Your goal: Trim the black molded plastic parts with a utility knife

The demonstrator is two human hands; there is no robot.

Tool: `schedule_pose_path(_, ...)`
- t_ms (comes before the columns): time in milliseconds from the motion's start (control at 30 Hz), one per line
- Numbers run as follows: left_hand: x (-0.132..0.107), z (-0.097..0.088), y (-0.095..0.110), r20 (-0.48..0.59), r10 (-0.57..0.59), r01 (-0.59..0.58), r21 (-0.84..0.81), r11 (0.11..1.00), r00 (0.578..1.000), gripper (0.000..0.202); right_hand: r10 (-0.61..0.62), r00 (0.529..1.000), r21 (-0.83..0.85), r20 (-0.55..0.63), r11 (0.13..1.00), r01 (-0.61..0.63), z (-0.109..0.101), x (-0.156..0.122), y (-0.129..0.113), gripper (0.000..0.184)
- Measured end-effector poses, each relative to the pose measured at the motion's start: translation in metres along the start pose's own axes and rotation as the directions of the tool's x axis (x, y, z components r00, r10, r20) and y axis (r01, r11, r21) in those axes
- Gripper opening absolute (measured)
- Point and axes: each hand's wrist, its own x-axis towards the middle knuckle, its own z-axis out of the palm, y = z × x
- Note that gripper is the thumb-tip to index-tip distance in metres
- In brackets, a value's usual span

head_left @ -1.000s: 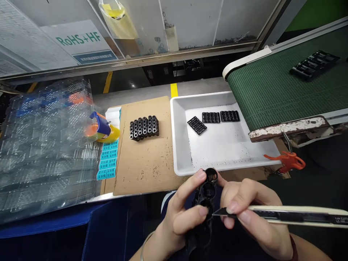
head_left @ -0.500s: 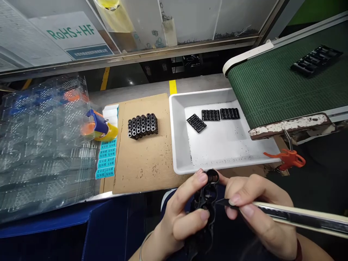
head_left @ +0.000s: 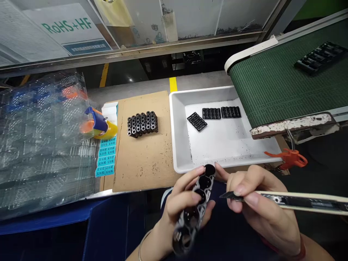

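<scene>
A black plastic battery-holder-like part with a row of round holes (head_left: 190, 215) is gripped by my left hand (head_left: 174, 206), its far end tilted up just in front of the white tray (head_left: 178, 145). My right hand (head_left: 261, 206) is closed round a utility knife (head_left: 304, 201) with a pale handle. The knife's dark blade points left at the part, with a small gap between them. A fingertip of my right hand reaches close to the part's upper end. Several similar black parts (head_left: 143, 124) stand grouped on the cardboard (head_left: 144, 163).
Three black parts (head_left: 211, 113) lie in the tray. A green conveyor belt (head_left: 272, 79) carries another black part (head_left: 320, 58). An orange-handled clamp (head_left: 292, 159) hangs below its end. Stacked clear plastic trays (head_left: 43, 152) fill the left, beside a yellow and blue tape holder (head_left: 100, 125) and blue labels (head_left: 106, 159).
My left hand has turned the black part, so its holes face up more and its near end swings left. The knife blade has moved away from the part, its handle rising slightly.
</scene>
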Motion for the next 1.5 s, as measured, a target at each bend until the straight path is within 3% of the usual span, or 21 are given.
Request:
schedule_pose_path(133, 0.012, 0.003, 0.010, 0.063, -0.228, 0.233, -0.088, 0.968, 0.972, 0.067, -0.108, 0.994, -0.180, 0.036, 0.977, 0.113, 0.006, 0.001, -0.003, 0.014)
schedule_pose_path(367, 0.025, -0.001, 0.029, 0.149, -0.367, 0.377, -0.047, 0.925, 0.918, 0.060, -0.207, 0.956, -0.445, 0.207, 0.850, 0.281, 0.016, 0.011, -0.014, 0.035)
schedule_pose_path(500, 0.027, -0.002, 0.032, 0.196, -0.421, 0.433, -0.022, 0.901, 0.886, 0.060, -0.221, 0.930, -0.524, 0.294, 0.776, 0.350, 0.014, 0.013, -0.015, 0.032)
schedule_pose_path(667, 0.022, -0.004, 0.028, 0.224, -0.415, 0.433, -0.035, 0.901, 0.882, 0.067, -0.228, 0.918, -0.599, 0.324, 0.702, 0.386, 0.013, 0.013, -0.012, 0.030)
schedule_pose_path(1033, 0.026, -0.010, 0.035, 0.264, -0.531, 0.539, 0.050, 0.841, 0.805, 0.059, -0.264, 0.884, -0.619, 0.386, 0.637, 0.460, 0.015, 0.014, -0.010, 0.033)
schedule_pose_path(1133, 0.024, -0.010, 0.033, 0.248, -0.541, 0.541, 0.075, 0.837, 0.803, 0.059, -0.255, 0.885, -0.623, 0.390, 0.634, 0.457, 0.015, 0.014, -0.010, 0.032)
schedule_pose_path(1233, 0.021, -0.009, 0.029, 0.224, -0.514, 0.514, 0.065, 0.856, 0.828, 0.060, -0.244, 0.894, -0.620, 0.375, 0.652, 0.438, 0.015, 0.014, -0.008, 0.030)
schedule_pose_path(1333, 0.017, -0.006, 0.021, 0.152, -0.424, 0.424, 0.037, 0.905, 0.893, 0.062, -0.201, 0.934, -0.582, 0.295, 0.738, 0.343, 0.014, 0.011, -0.002, 0.027)
schedule_pose_path(1433, 0.014, -0.002, 0.008, 0.053, -0.259, 0.260, 0.005, 0.966, 0.964, 0.059, -0.036, 0.989, -0.451, 0.146, 0.887, 0.099, 0.012, 0.007, 0.006, 0.022)
schedule_pose_path(1500, 0.013, 0.000, -0.001, -0.007, -0.148, 0.148, -0.015, 0.989, 0.989, 0.056, 0.129, 0.987, -0.260, 0.095, 0.960, -0.100, 0.012, 0.007, 0.013, 0.013)
